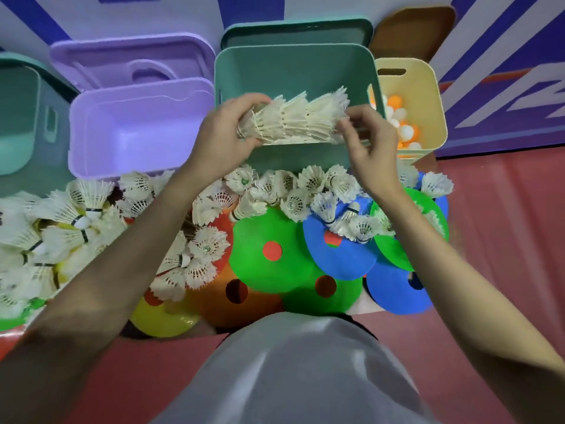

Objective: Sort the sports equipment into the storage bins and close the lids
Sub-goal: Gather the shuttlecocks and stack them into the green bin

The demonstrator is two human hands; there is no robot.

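A nested stack of white feather shuttlecocks [295, 120] lies sideways over the open green bin [293, 65]. My left hand [221, 134] grips the stack's left end and my right hand [365, 139] pinches its right end. Many loose white shuttlecocks [293, 188] lie on the floor in front of the bins. Flat disc markers lie among them: green [269, 258], blue [336, 255], orange [235, 298] and yellow [165, 319].
An open purple bin [134, 133] stands left of the green one, its purple lid [134, 61] behind it. A teal bin [21, 117] is at far left. A cream bin [428, 96] at right holds white and orange balls [403, 123]. A green lid [299, 32] leans behind.
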